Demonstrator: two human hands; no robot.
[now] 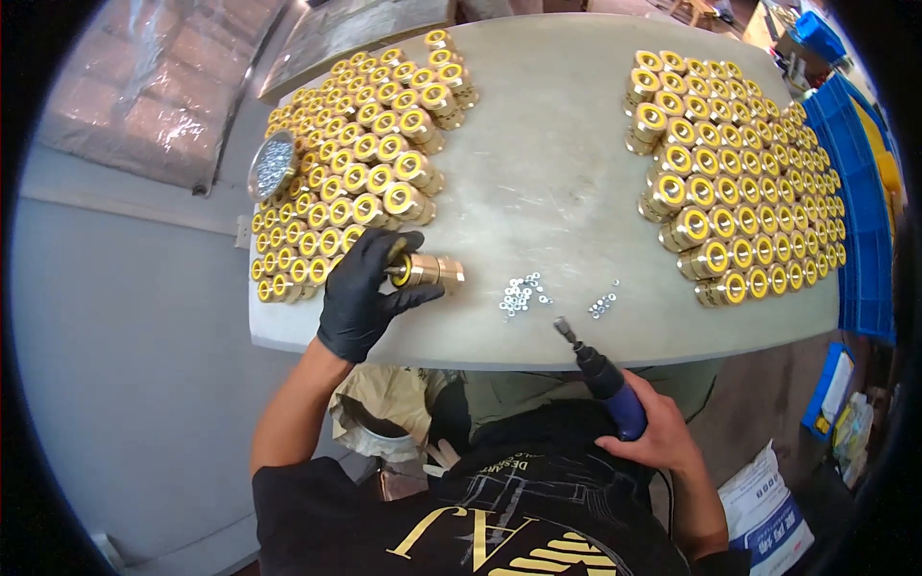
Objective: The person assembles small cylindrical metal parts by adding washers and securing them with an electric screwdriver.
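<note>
My left hand [363, 293], in a black glove, grips a brass cylindrical fitting [429, 271] lying on its side on the table [538, 192], next to the left group of brass fittings [355, 163]. My right hand [655, 432], bare, holds a blue and black powered screwdriver [603, 377] near the table's front edge, its tip pointing up and left toward a small heap of silvery nuts [521, 295]. A second, smaller cluster of nuts [602, 305] lies just right of it.
A second block of upright brass fittings [740, 182] fills the table's right side. A round metal tin of small parts [273, 165] sits at the left edge. Blue plastic crates [858, 182] stand at the right. Bags lie on the floor below the table.
</note>
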